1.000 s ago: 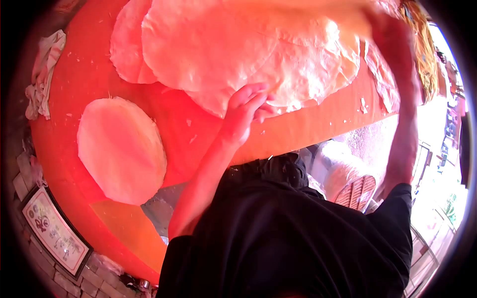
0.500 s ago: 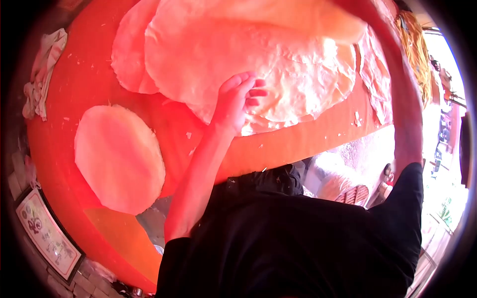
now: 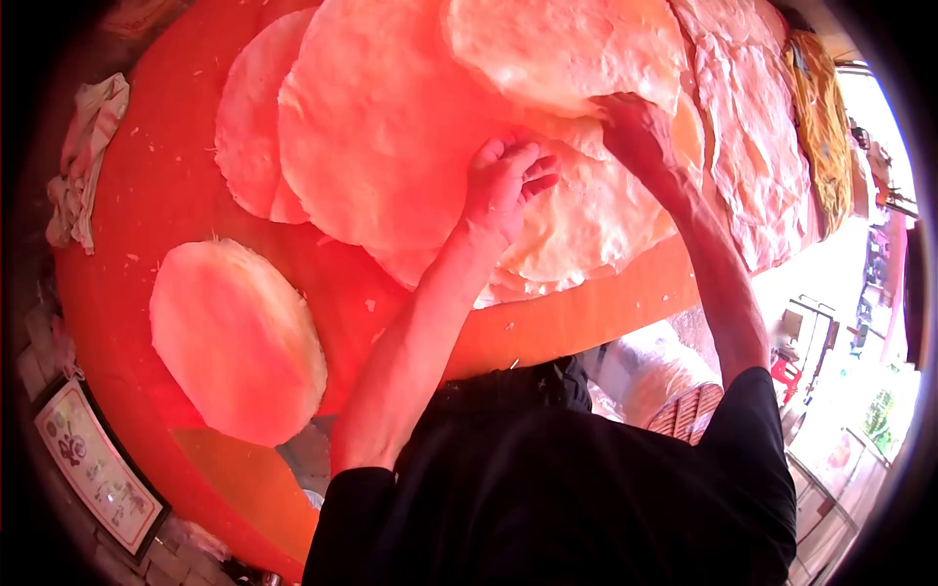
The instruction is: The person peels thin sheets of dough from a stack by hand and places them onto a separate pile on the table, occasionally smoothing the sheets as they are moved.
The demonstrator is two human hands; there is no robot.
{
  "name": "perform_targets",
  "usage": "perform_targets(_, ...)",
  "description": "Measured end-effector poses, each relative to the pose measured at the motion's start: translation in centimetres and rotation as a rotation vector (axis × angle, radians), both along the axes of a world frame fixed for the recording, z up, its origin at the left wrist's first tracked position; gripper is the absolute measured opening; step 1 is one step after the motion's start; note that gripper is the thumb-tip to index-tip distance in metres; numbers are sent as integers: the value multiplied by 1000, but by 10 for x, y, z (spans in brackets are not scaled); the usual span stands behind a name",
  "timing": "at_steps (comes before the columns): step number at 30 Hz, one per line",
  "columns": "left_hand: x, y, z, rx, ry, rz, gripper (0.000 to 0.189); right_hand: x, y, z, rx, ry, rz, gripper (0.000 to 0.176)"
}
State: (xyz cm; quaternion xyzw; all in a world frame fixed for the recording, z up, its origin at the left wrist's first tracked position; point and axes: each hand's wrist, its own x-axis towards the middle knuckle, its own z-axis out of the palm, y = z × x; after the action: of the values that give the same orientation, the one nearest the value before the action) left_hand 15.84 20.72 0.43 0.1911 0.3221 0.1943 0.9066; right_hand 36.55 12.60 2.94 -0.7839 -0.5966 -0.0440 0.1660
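Hands (image 3: 498, 190) at thin sheets (image 3: 567, 49), right (image 3: 640, 142) pinching; basket-like container (image 3: 687, 412), contents unclear.

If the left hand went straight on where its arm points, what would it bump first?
Probably the edge of the top round sheet the right hand holds, though how high it sits is unclear.

The bare right hand (image 3: 637, 137) has come back from the far side of the red-orange table (image 3: 586, 320) towards its near edge, fingers now at the near rim of a thin, pale, rounded sheet (image 3: 567, 49). The bare left hand (image 3: 504, 184) has moved farther in from that edge.
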Motion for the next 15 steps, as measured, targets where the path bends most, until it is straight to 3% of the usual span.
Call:
perform_targets(7,6,4,6,33,-9,37,12,-17,11,15,-83,41,15,27)
perform_targets(12,9,16,1,43,-49,15,12,-45,-4,-9,73,-46,45,45)
perform_targets(15,13,18,1,25,-124,15,12,-35,-3,-20,97,-3,-20,42)
